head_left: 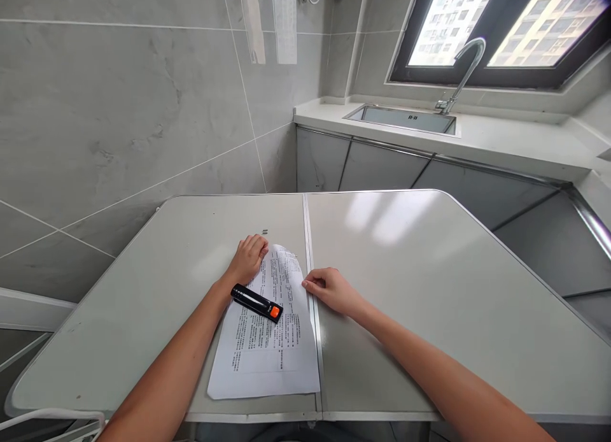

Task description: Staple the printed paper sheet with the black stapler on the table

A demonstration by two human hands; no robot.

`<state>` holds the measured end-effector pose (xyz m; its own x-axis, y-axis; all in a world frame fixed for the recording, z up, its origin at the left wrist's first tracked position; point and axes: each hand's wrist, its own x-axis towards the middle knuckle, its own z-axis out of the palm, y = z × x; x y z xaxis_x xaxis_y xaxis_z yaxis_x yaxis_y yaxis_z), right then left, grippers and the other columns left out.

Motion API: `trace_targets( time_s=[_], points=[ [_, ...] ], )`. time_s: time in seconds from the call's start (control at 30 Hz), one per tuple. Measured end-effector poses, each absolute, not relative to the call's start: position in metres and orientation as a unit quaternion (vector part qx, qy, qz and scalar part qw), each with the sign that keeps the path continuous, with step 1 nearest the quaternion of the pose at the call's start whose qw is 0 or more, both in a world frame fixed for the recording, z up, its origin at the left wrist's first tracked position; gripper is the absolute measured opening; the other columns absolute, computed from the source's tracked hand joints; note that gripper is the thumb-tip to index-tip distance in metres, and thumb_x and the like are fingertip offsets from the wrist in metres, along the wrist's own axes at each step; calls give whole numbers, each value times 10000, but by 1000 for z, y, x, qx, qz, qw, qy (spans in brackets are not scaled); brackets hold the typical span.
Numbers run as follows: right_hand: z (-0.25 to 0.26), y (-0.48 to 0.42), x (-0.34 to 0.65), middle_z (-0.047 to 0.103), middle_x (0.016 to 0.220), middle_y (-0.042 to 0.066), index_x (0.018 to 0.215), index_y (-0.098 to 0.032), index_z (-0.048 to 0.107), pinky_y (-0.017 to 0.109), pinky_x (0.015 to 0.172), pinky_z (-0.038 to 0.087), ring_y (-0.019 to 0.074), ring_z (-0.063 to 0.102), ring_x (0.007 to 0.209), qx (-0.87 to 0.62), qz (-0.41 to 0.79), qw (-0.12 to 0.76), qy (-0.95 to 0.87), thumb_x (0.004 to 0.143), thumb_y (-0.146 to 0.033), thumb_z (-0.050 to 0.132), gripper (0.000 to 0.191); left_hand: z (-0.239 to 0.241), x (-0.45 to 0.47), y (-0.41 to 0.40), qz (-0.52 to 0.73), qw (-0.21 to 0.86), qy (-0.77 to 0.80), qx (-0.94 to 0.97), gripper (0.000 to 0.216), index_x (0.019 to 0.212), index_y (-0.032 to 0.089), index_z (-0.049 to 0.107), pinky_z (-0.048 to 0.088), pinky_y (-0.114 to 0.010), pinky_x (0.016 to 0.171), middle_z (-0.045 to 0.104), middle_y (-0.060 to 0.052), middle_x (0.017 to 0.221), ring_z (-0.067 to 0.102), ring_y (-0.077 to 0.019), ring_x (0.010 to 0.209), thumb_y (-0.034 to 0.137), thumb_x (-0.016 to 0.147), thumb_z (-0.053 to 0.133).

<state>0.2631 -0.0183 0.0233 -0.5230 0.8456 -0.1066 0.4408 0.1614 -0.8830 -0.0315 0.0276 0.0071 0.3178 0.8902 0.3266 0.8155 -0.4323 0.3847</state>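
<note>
A printed sheet of paper [267, 346] lies on a light grey folding table [429, 289], beside its centre seam. My left hand [247, 258] rests on the sheet's far left corner with fingers curled down on the paper. My right hand [329, 288] pinches the sheet's right edge near the seam, fingers closed. A black stapler-like tool with an orange end [256, 302] lies across the paper between my two hands, touched by neither. The far end of the sheet looks slightly lifted or folded.
A grey tiled wall stands to the left. Behind the table runs a white counter [501, 142] with a steel sink [401, 118] and a curved tap [462, 72] under a window. A white frame shows at the lower left corner [52, 423].
</note>
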Motion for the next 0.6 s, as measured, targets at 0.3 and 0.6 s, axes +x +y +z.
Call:
trace_targets(
  time_s=[0.3,0.6],
  points=[
    [26,-24,259,637,781,-78,1126,-273,516,266,696,428,127,536,676,-394,499,313,-705,891,-274,639,265,11,-26,26,240,78,523,814,209,961,226,526,366,-412,853,639,-67,968,536,-248,888,310,1085,380],
    [21,-24,261,562,690,-42,890,-231,672,259,623,375,125,483,625,-394,443,271,-759,865,-136,547,158,23,-26,20,371,13,543,753,152,945,235,570,403,-427,910,646,-64,938,570,-255,904,288,1043,467]
  ],
)
